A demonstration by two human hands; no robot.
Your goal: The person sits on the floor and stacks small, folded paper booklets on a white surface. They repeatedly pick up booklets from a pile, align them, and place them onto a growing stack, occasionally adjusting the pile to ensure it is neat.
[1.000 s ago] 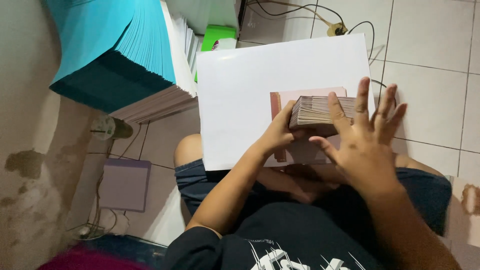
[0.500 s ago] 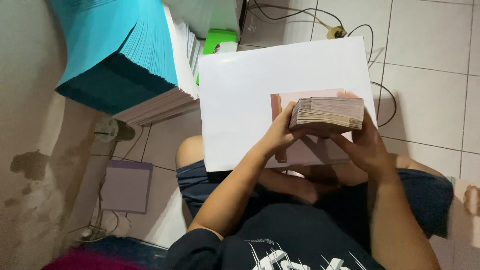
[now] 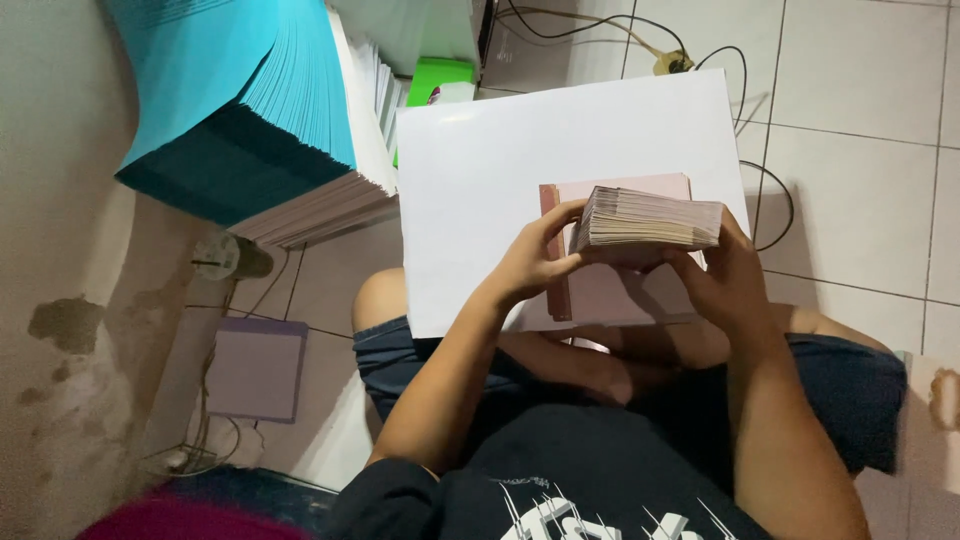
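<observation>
I hold a thick stack of pinkish paper slips [image 3: 650, 218] edge-on between both hands above my lap. My left hand [image 3: 535, 262] grips its left end, thumb on top. My right hand [image 3: 725, 280] cups its right end from below. Under the stack lies a pink book-like cover [image 3: 610, 295] with a darker spine, resting on a large white sheet [image 3: 520, 160] that lies across my knees.
A tall pile of turquoise and white sheets [image 3: 250, 110] stands at the upper left. A green box [image 3: 440, 75] sits behind it. Black cables [image 3: 650, 40] run over the tiled floor at the top right. A lilac pad [image 3: 258, 368] lies on the floor at the left.
My right hand, which was spread open over the stack's top, has dropped to its right end and closed under it. The stack now sits raised and squared between both hands.
</observation>
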